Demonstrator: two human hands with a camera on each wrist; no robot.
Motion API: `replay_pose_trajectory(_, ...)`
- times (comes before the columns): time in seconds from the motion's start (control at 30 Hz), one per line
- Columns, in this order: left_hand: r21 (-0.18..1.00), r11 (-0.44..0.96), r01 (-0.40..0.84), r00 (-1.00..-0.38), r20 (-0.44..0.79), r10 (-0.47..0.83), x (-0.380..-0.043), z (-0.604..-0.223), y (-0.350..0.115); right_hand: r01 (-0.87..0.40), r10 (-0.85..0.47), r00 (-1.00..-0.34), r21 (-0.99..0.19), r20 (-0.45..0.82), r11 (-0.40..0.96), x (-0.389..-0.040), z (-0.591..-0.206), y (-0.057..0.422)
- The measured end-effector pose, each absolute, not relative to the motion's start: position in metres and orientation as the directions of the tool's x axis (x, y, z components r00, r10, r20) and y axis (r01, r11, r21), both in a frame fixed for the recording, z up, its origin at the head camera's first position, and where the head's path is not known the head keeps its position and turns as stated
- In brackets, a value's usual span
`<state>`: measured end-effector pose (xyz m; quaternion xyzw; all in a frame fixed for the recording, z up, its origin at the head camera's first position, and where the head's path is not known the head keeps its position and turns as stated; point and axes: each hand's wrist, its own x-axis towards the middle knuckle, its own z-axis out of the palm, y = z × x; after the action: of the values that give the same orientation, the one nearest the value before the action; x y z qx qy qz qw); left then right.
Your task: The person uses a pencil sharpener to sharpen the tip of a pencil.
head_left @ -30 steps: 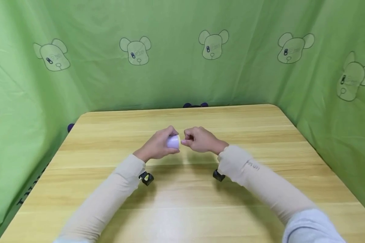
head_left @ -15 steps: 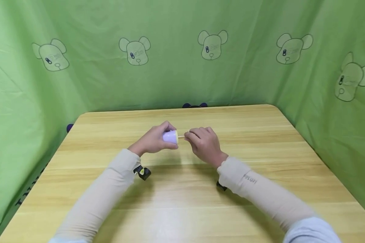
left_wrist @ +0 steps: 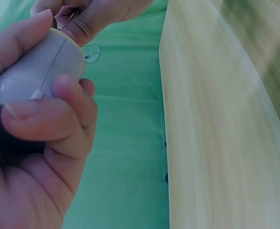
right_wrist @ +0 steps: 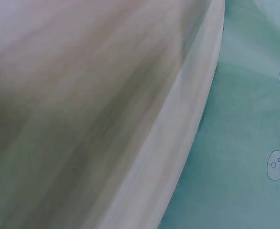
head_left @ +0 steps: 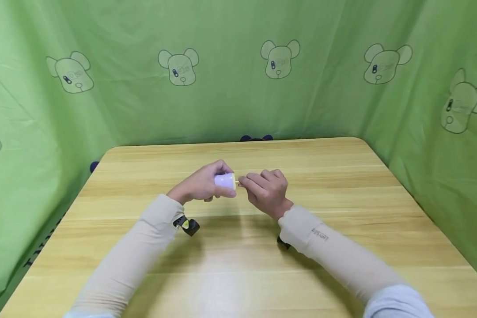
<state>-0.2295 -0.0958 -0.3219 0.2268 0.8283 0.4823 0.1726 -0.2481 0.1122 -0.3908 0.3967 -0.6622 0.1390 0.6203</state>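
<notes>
In the head view, my left hand (head_left: 199, 183) holds a small lilac tapered, cup-shaped body (head_left: 224, 180) on its side, its pale yellow rim facing right. My right hand (head_left: 267, 191) pinches a thin gold-coloured rod (head_left: 237, 182), whose left end meets the rimmed end. How deep it goes is hidden. Seen by the left wrist camera, the lilac body (left_wrist: 42, 67) has a seam along its side, and something dark lies at its lower end. Fingers of my left hand curl around it. Neither the right hand nor the rod appears in the right wrist view.
Both hands are above a light wooden table (head_left: 222, 256). Green curtains (head_left: 230, 97) with printed bear heads surround its back and sides. A small black wrist camera (head_left: 191, 227) hangs under the left wrist, another (head_left: 283, 242) under the right.
The right hand has turned knuckles-up, and the rod has come into sight between the hands. Since half a second ago, the visible stretch of rod has shortened as the hands drew closer.
</notes>
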Motion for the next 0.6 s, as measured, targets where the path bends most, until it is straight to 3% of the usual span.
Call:
replay_pose_trajectory(0.17, 0.872, 0.444, 0.207, -0.839, -0.075, 0.538, -0.228, -0.322, -0.096, -0.718, -0.356, 0.044, 0.277, 0.934, 0.638, -0.248, -0.391, 0.110)
replay_pose_trajectory(0.6, 0.784, 0.489, 0.382, -0.825, 0.050, 0.563, -0.232, -0.334, -0.097, -0.769, -0.411, -0.197, 0.119, 0.890, 0.628, -0.239, -0.386, 0.110)
